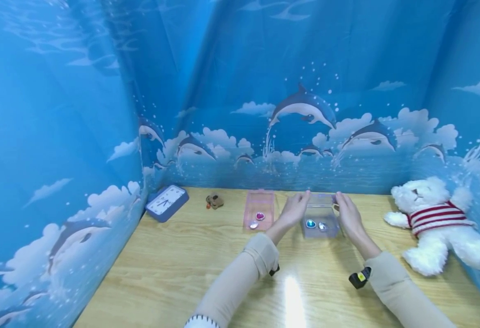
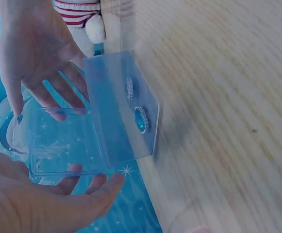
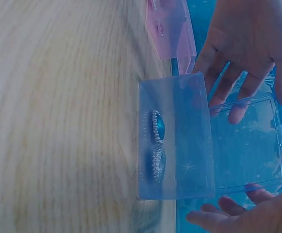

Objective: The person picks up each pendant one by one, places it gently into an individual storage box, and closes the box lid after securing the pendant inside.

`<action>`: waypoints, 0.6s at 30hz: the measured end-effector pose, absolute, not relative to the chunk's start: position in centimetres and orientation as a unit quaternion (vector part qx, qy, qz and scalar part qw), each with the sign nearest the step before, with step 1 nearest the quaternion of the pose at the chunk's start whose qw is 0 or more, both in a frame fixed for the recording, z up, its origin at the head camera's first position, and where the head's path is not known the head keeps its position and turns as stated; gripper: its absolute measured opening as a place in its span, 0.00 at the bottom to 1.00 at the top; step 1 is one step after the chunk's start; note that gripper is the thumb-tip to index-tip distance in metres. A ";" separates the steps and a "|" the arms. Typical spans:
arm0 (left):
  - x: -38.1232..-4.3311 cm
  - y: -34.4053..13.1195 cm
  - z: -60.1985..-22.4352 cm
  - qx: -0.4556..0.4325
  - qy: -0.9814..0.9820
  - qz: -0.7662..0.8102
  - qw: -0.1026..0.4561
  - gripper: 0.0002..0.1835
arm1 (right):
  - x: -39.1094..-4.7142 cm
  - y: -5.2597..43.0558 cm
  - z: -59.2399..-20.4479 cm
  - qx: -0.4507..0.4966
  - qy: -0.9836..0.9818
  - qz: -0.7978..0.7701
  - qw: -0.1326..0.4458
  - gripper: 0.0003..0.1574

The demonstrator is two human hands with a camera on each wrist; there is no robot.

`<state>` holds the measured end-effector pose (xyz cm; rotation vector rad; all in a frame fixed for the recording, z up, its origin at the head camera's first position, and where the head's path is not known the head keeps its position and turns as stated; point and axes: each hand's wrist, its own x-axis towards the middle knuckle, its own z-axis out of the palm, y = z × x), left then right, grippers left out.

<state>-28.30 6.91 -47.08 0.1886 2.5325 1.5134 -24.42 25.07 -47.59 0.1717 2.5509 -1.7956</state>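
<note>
A clear bluish plastic box (image 1: 322, 234) stands on the table with its hinged lid (image 3: 250, 145) raised toward the back. Inside lie a blue gem (image 1: 311, 223) and a clear gem (image 1: 323, 226), both with beaded rims. My left hand (image 1: 295, 210) is at the left side of the lid, its fingertips right at the lid's edge. On the opposite side, my right hand (image 1: 349, 218) has its fingers extended along the lid's other edge. Neither hand is curled round the box.
Left of the box, a pink clear box (image 1: 246, 214) holds a red heart gem (image 1: 260, 216) and a clear gem (image 1: 254, 225). Farther left are a small brown figure (image 1: 214, 201) and a blue clock (image 1: 167, 202). A white teddy bear (image 1: 436, 223) lies at the right.
</note>
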 end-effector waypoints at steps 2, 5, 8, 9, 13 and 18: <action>-28.0 6.9 -47.2 0.065 0.852 0.511 0.097 0.38 | -24.2 25.1 -47.6 0.050 0.820 -0.571 0.011 0.55; -27.7 7.0 -47.3 0.068 0.844 0.523 0.102 0.34 | -23.9 25.1 -47.8 0.044 0.822 -0.567 0.013 0.54; -27.3 7.1 -47.6 0.076 0.839 0.529 0.104 0.32 | -23.6 25.1 -48.0 0.040 0.823 -0.566 0.015 0.53; -27.2 7.2 -47.7 0.079 0.837 0.531 0.104 0.32 | -23.5 25.1 -48.1 0.040 0.824 -0.565 0.016 0.53; -26.6 7.1 -48.2 0.087 0.839 0.529 0.096 0.32 | -23.0 25.0 -48.6 0.042 0.833 -0.551 0.022 0.52; -26.3 7.1 -49.0 0.096 0.844 0.519 0.094 0.31 | -22.8 24.8 -49.2 0.045 0.844 -0.534 0.026 0.48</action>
